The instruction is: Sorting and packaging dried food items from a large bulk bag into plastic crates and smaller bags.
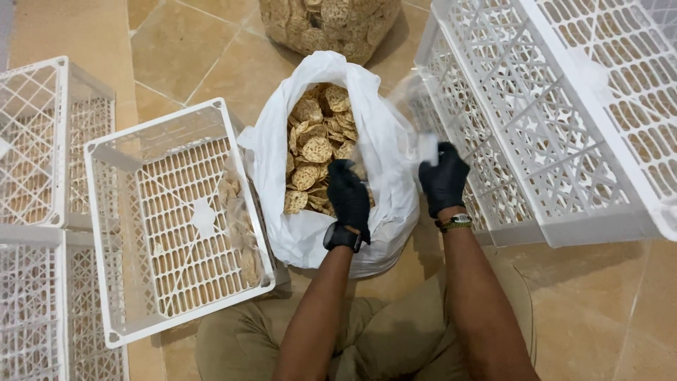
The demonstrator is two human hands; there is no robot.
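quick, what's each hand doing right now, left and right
Left hand: black-gloved, inside the white plastic bag of round crackers; grip cannot be told.
Right hand: black-gloved, closed on a small clear plastic bag.

A clear thin plastic bag (412,116) blurs between the black-gloved hands; the top edge crops a second clear sack of round crackers (328,25); white lattice plastic crates (42,141) run off frame.
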